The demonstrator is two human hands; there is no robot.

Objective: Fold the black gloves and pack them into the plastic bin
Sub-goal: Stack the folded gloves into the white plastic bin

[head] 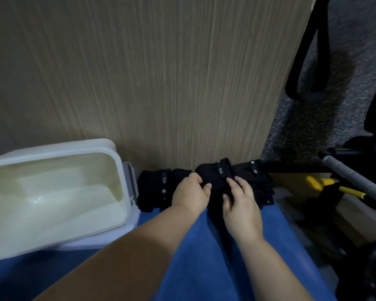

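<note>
Your left hand (190, 192) and right hand (242, 205) had fingers clamped on the middle black glove (215, 178); slackening either could have sprung its fold.

Dim, soft and grainy, wide-angle bending at edges, faint glare inside the bin (37, 200).

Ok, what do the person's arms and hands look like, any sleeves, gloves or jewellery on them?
Both forearms are bare, no sleeves showing. The left hand and right hand wear nothing: no ring, watch or band visible, and the black gloves are not on them.
</note>
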